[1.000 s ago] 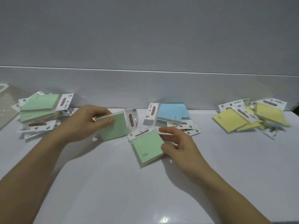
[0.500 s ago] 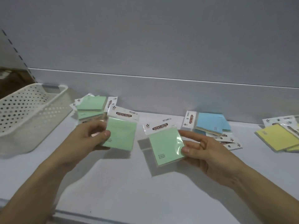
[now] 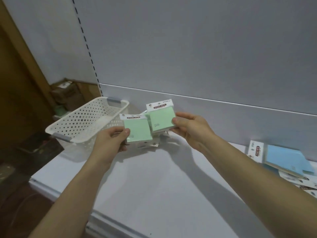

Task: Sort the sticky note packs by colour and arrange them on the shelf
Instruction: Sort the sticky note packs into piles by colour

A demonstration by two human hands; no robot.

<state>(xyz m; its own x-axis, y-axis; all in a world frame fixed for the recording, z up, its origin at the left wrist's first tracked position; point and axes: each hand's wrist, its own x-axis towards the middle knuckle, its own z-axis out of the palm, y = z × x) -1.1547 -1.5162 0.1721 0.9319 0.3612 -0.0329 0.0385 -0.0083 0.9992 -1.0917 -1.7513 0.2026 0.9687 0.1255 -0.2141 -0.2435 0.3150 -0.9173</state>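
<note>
The left hand (image 3: 111, 141) has its grip closed on one green pack (image 3: 138, 131), and the right hand (image 3: 190, 129) on a second green pack (image 3: 161, 121). Both are held just above the shelf (image 3: 163, 186), beside a white basket (image 3: 82, 121). Possibly more packs lie beneath, mostly hidden. Blue packs (image 3: 288, 160) lie well apart.

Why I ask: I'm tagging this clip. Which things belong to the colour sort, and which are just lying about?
Job: lower green pack in the left hand, upper green pack in the right hand, blue packs on the shelf.
Lying about: white perforated basket at the shelf's left end, cardboard boxes beyond it.
</note>
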